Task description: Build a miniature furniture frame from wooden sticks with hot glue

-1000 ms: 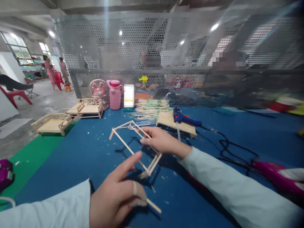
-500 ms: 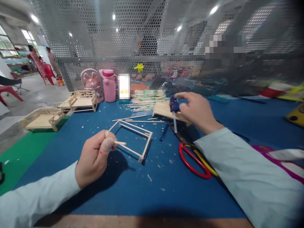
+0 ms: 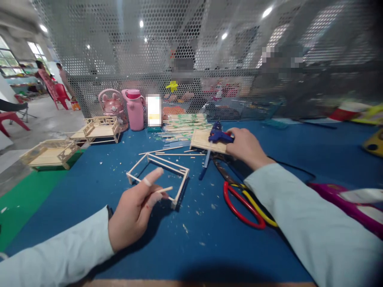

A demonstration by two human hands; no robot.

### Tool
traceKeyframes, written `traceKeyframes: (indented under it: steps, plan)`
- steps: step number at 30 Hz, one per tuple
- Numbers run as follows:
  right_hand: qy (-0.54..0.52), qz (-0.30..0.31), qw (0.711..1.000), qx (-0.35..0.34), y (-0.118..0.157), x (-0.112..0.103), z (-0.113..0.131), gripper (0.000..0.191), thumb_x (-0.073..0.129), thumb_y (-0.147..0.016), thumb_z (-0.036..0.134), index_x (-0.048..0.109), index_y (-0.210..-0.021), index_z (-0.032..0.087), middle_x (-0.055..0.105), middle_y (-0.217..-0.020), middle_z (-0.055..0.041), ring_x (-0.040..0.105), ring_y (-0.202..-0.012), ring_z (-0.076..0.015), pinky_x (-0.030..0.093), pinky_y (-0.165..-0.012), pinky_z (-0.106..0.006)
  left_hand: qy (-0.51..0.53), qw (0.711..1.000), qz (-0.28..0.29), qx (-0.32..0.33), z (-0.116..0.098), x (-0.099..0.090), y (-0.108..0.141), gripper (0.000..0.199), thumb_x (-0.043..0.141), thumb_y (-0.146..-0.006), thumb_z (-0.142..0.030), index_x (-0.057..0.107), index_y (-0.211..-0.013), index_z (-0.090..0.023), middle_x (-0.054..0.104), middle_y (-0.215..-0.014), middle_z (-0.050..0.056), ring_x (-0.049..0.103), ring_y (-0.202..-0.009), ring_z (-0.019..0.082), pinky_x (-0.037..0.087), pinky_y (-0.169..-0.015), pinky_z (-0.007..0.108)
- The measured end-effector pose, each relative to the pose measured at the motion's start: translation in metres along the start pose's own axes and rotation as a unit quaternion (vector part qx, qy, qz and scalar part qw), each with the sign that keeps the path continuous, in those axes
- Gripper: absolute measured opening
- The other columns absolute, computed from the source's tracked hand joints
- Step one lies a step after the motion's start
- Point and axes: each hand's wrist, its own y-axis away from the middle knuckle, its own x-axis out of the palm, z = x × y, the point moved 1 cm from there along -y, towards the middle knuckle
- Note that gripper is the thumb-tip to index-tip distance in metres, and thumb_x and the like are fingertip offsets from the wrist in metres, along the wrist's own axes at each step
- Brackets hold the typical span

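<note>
A short wooden stick is held in my left hand, its index finger stretched forward above it. Just beyond that hand lies a rectangular frame of thin sticks on the blue table; the hand hides part of its near side. My right hand is closed on the handle of a blue glue gun, with a clear glue stick projecting from it. Beneath the gun sits a small slatted wooden panel.
Red-and-yellow-handled scissors lie near my right forearm. A stick pile, a pink bottle and a lit phone stand at the back by the mesh. Small wooden models are at left. Purple scissors lie at right.
My left hand has moved right over the stick frame, and its index finger has stretched out. My right hand has shifted down, and the glue gun has turned onto its side.
</note>
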Motion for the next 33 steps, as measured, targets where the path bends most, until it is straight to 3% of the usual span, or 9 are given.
traceKeyframes:
  steps: [5, 14, 17, 19, 21, 23, 26, 29, 33]
  plan:
    - [-0.034, 0.024, 0.999, 0.011, -0.001, 0.001, 0.002, 0.057, 0.054, -0.063, 0.021, 0.057, -0.12, 0.017, 0.065, -0.101, -0.0159, 0.061, -0.085, -0.0306, 0.045, -0.066, -0.035, -0.076, 0.987, 0.126, 0.059, -0.001, -0.003, -0.006, 0.023, 0.04, -0.089, -0.013, 0.058, -0.1, -0.019, 0.069, -0.084, 0.004, 0.064, -0.077, 0.014, 0.049, -0.07, 0.023]
    - [-0.19, -0.005, 0.98, 0.058, -0.002, 0.0, -0.003, 0.047, 0.065, -0.062, 0.043, 0.068, -0.101, 0.017, 0.069, -0.095, -0.0136, 0.06, -0.09, -0.0331, 0.044, -0.072, -0.039, -0.11, 0.966, 0.225, 0.069, -0.02, 0.002, -0.004, 0.021, 0.033, -0.083, -0.014, 0.048, -0.069, -0.019, 0.053, -0.067, 0.004, 0.049, -0.062, 0.016, 0.041, -0.059, 0.025]
    - [-0.29, -0.024, 0.953, 0.081, 0.003, -0.005, 0.0, 0.044, 0.065, -0.063, 0.049, 0.065, -0.09, 0.015, 0.066, -0.088, -0.012, 0.058, -0.083, -0.0255, 0.042, -0.07, -0.035, -0.127, 0.955, 0.257, 0.082, -0.019, 0.004, -0.001, 0.03, 0.028, -0.09, -0.026, 0.044, -0.066, -0.02, 0.054, -0.063, 0.004, 0.047, -0.056, 0.015, 0.038, -0.054, 0.026]
    - [-0.37, -0.022, 0.924, 0.096, 0.006, -0.009, 0.003, 0.038, 0.06, -0.07, 0.051, 0.06, -0.082, 0.015, 0.062, -0.074, -0.0074, 0.055, -0.068, -0.0177, 0.042, -0.063, -0.031, -0.132, 0.949, 0.263, 0.117, -0.016, 0.005, 0.0, 0.04, 0.026, -0.093, -0.045, 0.042, -0.066, -0.021, 0.054, -0.06, 0.002, 0.045, -0.05, 0.014, 0.033, -0.047, 0.026]
    - [-0.451, -0.009, 0.886, 0.106, 0.009, -0.013, 0.006, 0.034, 0.05, -0.077, 0.052, 0.052, -0.073, 0.019, 0.052, -0.06, -0.0004, 0.048, -0.055, -0.0115, 0.041, -0.056, -0.028, -0.126, 0.949, 0.241, 0.158, -0.013, 0.004, 0.0, 0.051, 0.03, -0.082, -0.068, 0.04, -0.066, -0.021, 0.051, -0.057, 0.0, 0.043, -0.046, 0.013, 0.029, -0.043, 0.026]
    - [-0.524, 0.006, 0.844, 0.112, 0.01, -0.018, 0.007, 0.033, 0.041, -0.084, 0.051, 0.044, -0.07, 0.022, 0.042, -0.053, 0.0049, 0.042, -0.048, -0.0085, 0.043, -0.055, -0.026, -0.129, 0.954, 0.194, 0.189, -0.01, 0.001, -0.003, 0.056, 0.04, -0.07, -0.078, 0.039, -0.067, -0.021, 0.052, -0.059, 0.001, 0.046, -0.049, 0.014, 0.033, -0.044, 0.025]
    - [-0.597, 0.017, 0.793, 0.121, 0.01, -0.028, 0.009, 0.027, 0.036, -0.087, 0.046, 0.043, -0.075, 0.023, 0.036, -0.052, 0.0086, 0.04, -0.045, -0.0072, 0.045, -0.058, -0.025, -0.164, 0.957, 0.111, 0.212, -0.006, -0.003, -0.009, 0.039, 0.055, -0.079, -0.055, 0.042, -0.069, -0.02, 0.065, -0.08, 0.01, 0.061, -0.077, 0.022, 0.049, -0.068, 0.033]
    - [-0.63, 0.024, 0.767, 0.121, 0.016, -0.038, 0.013, 0.018, 0.043, -0.085, 0.039, 0.047, -0.081, 0.022, 0.039, -0.056, 0.008, 0.042, -0.046, -0.0067, 0.045, -0.056, -0.023, -0.196, 0.956, 0.087, 0.199, 0.001, -0.004, -0.013, 0.018, 0.052, -0.088, -0.022, 0.045, -0.071, -0.019, 0.068, -0.107, 0.011, 0.059, -0.106, 0.023, 0.041, -0.096, 0.047]
    - [-0.629, 0.024, 0.772, 0.086, 0.037, -0.049, 0.028, 0.014, 0.057, -0.076, 0.031, 0.055, -0.084, 0.02, 0.053, -0.069, 0.0034, 0.048, -0.055, -0.0082, 0.042, -0.055, -0.023, -0.178, 0.961, 0.134, 0.164, 0.009, 0.001, -0.015, 0.021, 0.043, -0.087, -0.009, 0.046, -0.07, -0.02, 0.071, -0.102, 0.007, 0.065, -0.092, 0.017, 0.045, -0.092, 0.042]
